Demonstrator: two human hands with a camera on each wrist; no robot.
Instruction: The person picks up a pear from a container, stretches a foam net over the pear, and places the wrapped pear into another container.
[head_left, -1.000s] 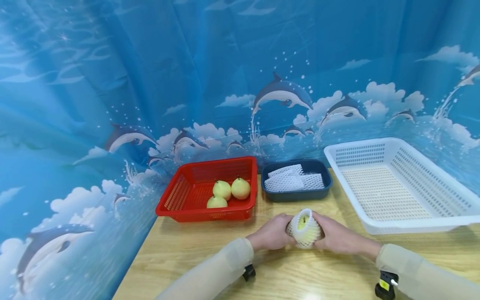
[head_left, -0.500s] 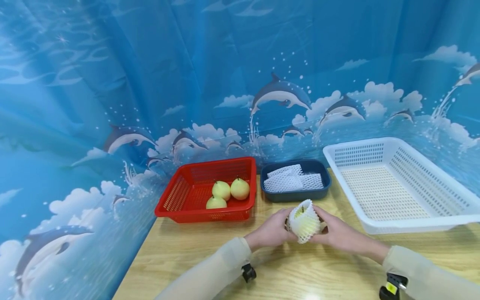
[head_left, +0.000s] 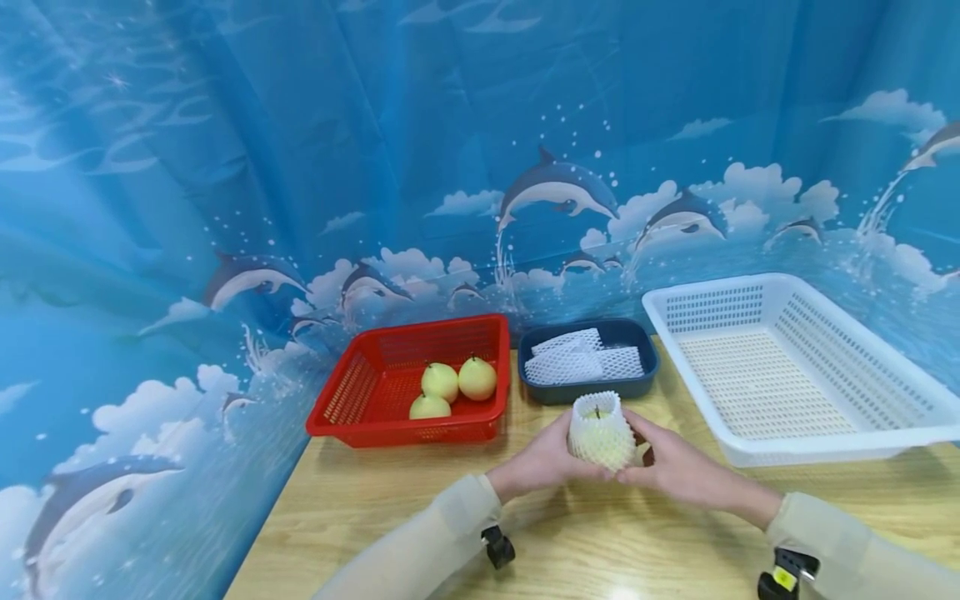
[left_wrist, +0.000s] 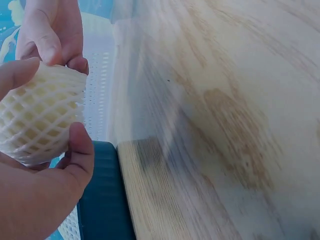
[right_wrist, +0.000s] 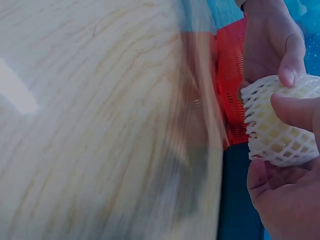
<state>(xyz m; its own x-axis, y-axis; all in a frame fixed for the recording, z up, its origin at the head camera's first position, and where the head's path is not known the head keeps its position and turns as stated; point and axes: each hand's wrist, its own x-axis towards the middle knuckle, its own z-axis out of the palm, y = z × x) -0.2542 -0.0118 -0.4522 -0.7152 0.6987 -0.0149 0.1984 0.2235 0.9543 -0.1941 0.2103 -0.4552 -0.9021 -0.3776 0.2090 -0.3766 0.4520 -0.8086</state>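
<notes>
A pale yellow-green pear [head_left: 598, 414] sits inside a white foam net sleeve [head_left: 602, 443], stem showing at the sleeve's open top. My left hand [head_left: 549, 457] grips the sleeved pear from the left, fingers curled about it. From the other side my right hand [head_left: 670, 462] holds it too, thumb and fingers on the net. Both wrist views show the foam net [left_wrist: 42, 112] between the two hands, with the pear's yellow showing through the mesh. The pear is held over the table, in front of the dark blue tray [head_left: 588, 388].
Three pears [head_left: 440, 382] lie in a red basket [head_left: 405, 433] at the left. Several folded foam nets [head_left: 570, 365] fill part of the blue tray. A large white basket [head_left: 832, 450] stands at the right on the wooden table [head_left: 390, 508]. A dolphin-print curtain [head_left: 442, 125] hangs behind.
Both hands have lifted the sleeved pear slightly and turned it. Its net tipped to one side half a second ago and now stands more upright.
</notes>
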